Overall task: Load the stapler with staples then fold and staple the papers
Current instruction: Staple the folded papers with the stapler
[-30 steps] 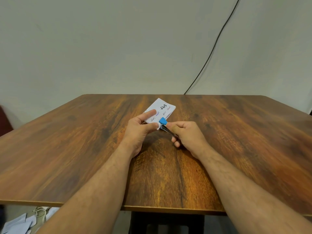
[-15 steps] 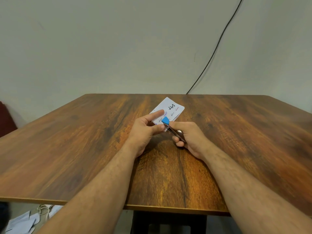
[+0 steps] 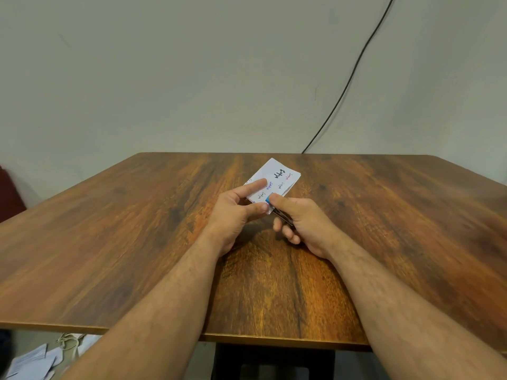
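Observation:
A folded white paper [image 3: 278, 176] with handwriting is held above the middle of the wooden table [image 3: 137, 242]. My left hand [image 3: 236, 212] pinches its near edge between thumb and forefinger. My right hand [image 3: 301, 223] grips a small stapler [image 3: 274, 206] with a blue tip and metal body, its jaws over the paper's near corner. My right thumb presses down on the blue tip. Most of the stapler is hidden inside my fist.
A black cable [image 3: 348, 86] runs down the wall to the table's far edge. Loose papers [image 3: 30, 363] and a cord lie on the floor at the lower left. A dark red object [image 3: 11, 196] stands at the left edge.
My right thumb has come down onto the stapler's blue tip, closing it on the paper corner. Both hands and the paper stay nearly in place.

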A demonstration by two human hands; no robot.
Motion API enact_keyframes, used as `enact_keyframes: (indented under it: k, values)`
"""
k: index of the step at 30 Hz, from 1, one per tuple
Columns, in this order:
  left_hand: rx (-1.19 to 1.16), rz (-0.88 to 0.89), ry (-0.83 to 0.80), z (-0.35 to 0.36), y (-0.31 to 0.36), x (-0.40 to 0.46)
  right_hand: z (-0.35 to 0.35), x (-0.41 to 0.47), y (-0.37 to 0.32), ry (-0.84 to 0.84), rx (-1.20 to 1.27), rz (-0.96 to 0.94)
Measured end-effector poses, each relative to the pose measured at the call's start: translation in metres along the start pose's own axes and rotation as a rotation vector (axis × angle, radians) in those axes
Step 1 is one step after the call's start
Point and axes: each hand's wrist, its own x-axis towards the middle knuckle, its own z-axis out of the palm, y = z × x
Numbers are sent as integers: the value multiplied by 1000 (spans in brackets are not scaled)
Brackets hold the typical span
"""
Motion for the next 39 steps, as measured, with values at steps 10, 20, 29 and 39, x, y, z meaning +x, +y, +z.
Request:
enact_keyframes:
  k: [10,20,29,39]
  values:
    - [52,2,-28,2,2,-4,1,-2,-1,22,-52,26]
    - [-25,-31,-39,-3,-2,1,2,-6,-8,39,-54,38]
    - [-22,-34,25,0,1,0,4,-3,-4,52,-87,31]
    - [186,-9,53,1,-3,0,1,2,-2,101,28,36]
